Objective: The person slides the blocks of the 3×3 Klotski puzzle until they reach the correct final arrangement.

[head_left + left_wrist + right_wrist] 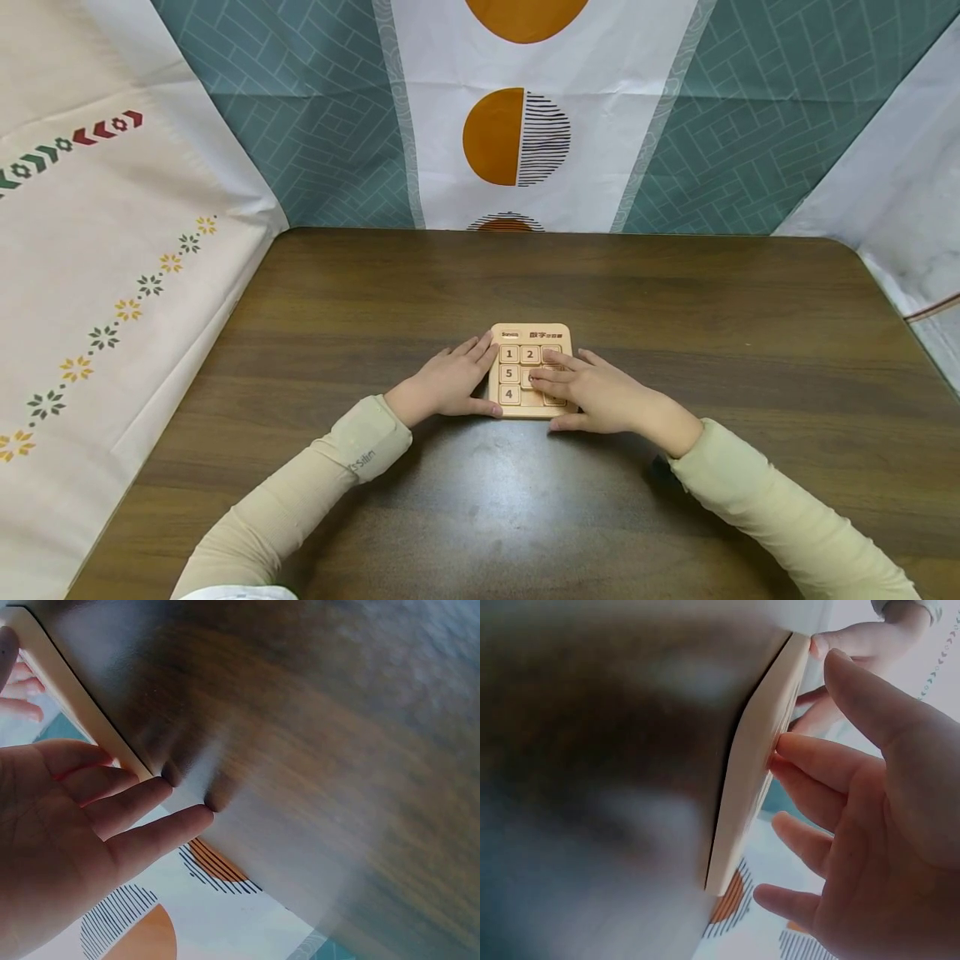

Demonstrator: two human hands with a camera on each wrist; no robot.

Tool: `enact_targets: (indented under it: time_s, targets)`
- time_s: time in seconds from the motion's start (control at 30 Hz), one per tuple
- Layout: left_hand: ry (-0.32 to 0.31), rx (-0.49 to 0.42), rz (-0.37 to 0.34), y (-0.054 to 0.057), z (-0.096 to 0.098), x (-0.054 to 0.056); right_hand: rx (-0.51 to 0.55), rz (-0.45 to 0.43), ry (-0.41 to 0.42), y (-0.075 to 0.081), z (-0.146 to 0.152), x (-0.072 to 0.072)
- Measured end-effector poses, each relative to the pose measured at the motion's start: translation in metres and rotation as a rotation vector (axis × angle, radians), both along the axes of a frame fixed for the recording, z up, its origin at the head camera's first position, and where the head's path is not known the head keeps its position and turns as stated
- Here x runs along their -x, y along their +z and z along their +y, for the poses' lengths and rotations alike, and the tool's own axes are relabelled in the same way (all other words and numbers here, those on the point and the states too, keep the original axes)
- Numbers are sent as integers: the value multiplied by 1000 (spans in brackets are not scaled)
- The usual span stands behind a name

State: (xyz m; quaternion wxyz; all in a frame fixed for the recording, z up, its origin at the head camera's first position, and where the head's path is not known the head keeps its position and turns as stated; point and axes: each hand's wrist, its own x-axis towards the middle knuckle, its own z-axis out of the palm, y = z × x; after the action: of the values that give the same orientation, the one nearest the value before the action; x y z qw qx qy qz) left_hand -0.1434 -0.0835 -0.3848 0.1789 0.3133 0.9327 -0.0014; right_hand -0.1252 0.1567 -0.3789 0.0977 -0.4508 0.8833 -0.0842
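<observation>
A wooden number sliding puzzle (517,412) lies flat on the table, with tiles 1, 2, 5 and 4 readable in the head view. A bare slot shows in the middle of its bottom row. My left hand (453,382) rests along the puzzle's left side, its fingers extended and the thumb at the near left corner. From the right, my right hand (603,393) reaches over the board, fingertips touching tiles near the middle and covering part of the right column. In the right wrist view, two fingers meet the top of the puzzle (742,780), while the others are spread.
The dark wooden table (360,300) extends around the puzzle on all sides. A patterned curtain (315,108) hangs behind its far edge. White embroidered cloth (112,275) hangs on the left, and pale cloth (900,167) on the right.
</observation>
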Motion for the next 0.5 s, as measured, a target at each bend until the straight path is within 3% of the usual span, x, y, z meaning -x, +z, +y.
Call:
enact_targets:
  time_s: [0.23,0.5]
  targets:
    - [-6,-1,4,1,0,0,-5,-7,-14,-1,0,7]
    - [-5,11,1,-2,0,1,11,15,-40,9,12,-7]
